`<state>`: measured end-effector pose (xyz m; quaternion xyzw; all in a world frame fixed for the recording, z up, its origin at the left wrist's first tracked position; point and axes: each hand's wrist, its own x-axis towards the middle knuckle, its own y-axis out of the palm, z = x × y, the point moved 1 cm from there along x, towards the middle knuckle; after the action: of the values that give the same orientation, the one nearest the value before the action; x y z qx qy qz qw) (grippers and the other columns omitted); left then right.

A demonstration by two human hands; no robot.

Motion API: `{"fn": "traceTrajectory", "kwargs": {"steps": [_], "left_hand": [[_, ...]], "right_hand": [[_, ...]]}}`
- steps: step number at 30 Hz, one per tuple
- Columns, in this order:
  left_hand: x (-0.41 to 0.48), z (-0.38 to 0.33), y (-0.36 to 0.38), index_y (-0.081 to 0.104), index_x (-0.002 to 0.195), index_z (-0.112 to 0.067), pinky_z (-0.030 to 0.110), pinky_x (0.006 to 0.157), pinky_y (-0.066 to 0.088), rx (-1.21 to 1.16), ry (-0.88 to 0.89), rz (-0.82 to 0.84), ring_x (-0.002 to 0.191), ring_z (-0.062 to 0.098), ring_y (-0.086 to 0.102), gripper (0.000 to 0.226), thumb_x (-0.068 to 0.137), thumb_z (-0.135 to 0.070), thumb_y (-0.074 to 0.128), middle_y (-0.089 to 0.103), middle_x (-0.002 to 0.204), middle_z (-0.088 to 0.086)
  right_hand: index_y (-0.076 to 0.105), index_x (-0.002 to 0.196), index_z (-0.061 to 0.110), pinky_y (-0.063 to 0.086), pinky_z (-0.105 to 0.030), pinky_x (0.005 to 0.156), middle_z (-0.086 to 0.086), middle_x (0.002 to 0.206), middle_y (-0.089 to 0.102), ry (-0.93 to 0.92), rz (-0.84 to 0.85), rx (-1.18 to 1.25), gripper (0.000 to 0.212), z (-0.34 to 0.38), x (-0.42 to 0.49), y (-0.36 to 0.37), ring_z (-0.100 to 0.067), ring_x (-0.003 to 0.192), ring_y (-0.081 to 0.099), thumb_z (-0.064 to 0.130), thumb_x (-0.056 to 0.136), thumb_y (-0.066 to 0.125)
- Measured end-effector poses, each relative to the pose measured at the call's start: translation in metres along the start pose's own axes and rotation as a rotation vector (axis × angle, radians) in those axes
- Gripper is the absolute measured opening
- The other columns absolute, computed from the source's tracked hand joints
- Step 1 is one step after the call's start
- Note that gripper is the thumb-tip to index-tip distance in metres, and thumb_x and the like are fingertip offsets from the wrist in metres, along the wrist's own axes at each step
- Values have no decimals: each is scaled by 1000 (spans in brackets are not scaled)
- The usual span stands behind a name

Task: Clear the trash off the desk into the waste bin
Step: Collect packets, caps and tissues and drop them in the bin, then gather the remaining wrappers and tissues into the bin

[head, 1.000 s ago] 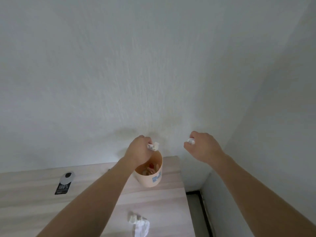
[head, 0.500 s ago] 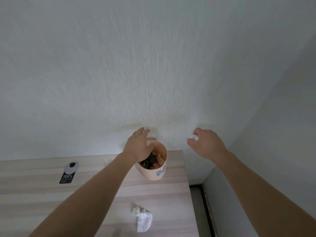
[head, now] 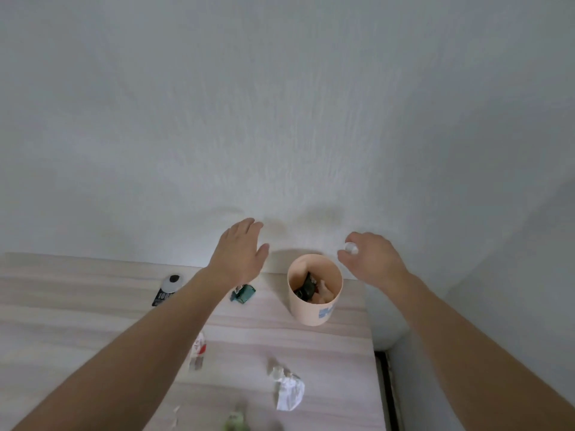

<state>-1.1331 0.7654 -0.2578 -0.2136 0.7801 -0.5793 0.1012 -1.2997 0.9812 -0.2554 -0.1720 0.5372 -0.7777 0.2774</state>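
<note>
Two hands hover: left hand (head: 238, 255) spread empty at the bin's (head: 314, 306) 9 o'clock, right hand (head: 371, 259) pinching a small white scrap (head: 351, 248).

- Pale peach cylindrical waste bin (head: 314, 306), upright at far right of light wooden desk (head: 93, 331), partly filled.
- Crumpled white paper (head: 287, 390), near right.
- Small green wrapper (head: 244, 293), left of bin.
- Red-and-white wrapper (head: 199, 348), nearer centre.
</note>
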Motion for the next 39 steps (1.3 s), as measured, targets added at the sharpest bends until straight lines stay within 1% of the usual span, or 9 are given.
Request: {"fn": "traceTrajectory", "kwargs": {"steps": [7, 9, 13, 17, 21, 24, 26, 33, 39], "left_hand": [[-16, 60, -28, 34, 143, -11, 39, 113, 25, 33, -66, -30, 137, 27, 31, 55, 96, -39, 43, 36, 148, 9], [-17, 74, -30, 34, 143, -11, 39, 113, 25, 38, -87, -32, 137, 27, 31, 55, 96, -40, 44, 36, 149, 8], [-16, 96, -24, 33, 143, -13, 40, 114, 24, 29, -126, -11, 139, 26, 29, 57, 95, -41, 44, 34, 150, 8], [-13, 109, -13, 34, 143, -12, 41, 115, 25, 21, -141, 13, 139, 27, 29, 60, 93, -43, 47, 34, 150, 9], [-11, 114, -5, 36, 141, -12, 41, 113, 27, 12, -140, 13, 137, 28, 32, 59, 92, -43, 50, 37, 147, 8], [-10, 113, 0, 36, 142, -12, 40, 113, 26, -9, -150, 14, 138, 27, 30, 59, 92, -42, 50, 36, 148, 7], [-11, 110, 1, 35, 142, -13, 39, 113, 26, -10, -144, 15, 138, 26, 29, 59, 93, -42, 49, 35, 149, 6], [-26, 96, -1, 32, 144, -13, 38, 114, 25, -7, -121, 0, 139, 25, 28, 57, 96, -40, 44, 33, 151, 7], [-57, 84, -12, 33, 144, -12, 37, 114, 24, -5, -129, -32, 140, 25, 29, 52, 98, -35, 42, 34, 151, 8]], "right_hand": [[52, 77, 34, 50, -34, 68, 4, 79, 54, -20, 116, -40, 16, 39, 17, 41, -20, 77, 55, 48, 75, 46], [57, 86, 36, 46, -32, 66, 4, 84, 53, 6, 133, -47, 17, 43, 21, 52, -19, 81, 54, 48, 77, 48], [60, 107, 32, 44, -33, 69, 2, 92, 47, 10, 183, -109, 34, 45, 31, 70, -21, 85, 52, 49, 81, 47], [50, 127, 32, 46, -37, 83, -3, 115, 53, -21, 256, -142, 45, 46, 35, 83, -27, 103, 56, 50, 86, 45], [48, 128, 28, 47, -38, 86, -3, 120, 52, -15, 245, -126, 47, 47, 36, 88, -25, 107, 54, 46, 85, 45], [36, 141, 21, 39, -39, 102, -2, 144, 37, -76, 190, -161, 57, 44, 34, 88, -24, 131, 36, 42, 89, 48], [29, 146, 19, 32, -40, 108, -3, 153, 27, -111, 154, -209, 63, 43, 32, 84, -24, 139, 25, 41, 90, 49], [24, 148, 21, 20, -40, 116, -1, 158, 20, -142, 67, -277, 62, 46, 15, 66, -22, 145, 13, 45, 93, 40], [26, 147, 19, 18, -40, 117, -3, 157, 22, -167, 15, -252, 60, 56, -14, 52, -22, 145, 15, 42, 93, 39]]}}
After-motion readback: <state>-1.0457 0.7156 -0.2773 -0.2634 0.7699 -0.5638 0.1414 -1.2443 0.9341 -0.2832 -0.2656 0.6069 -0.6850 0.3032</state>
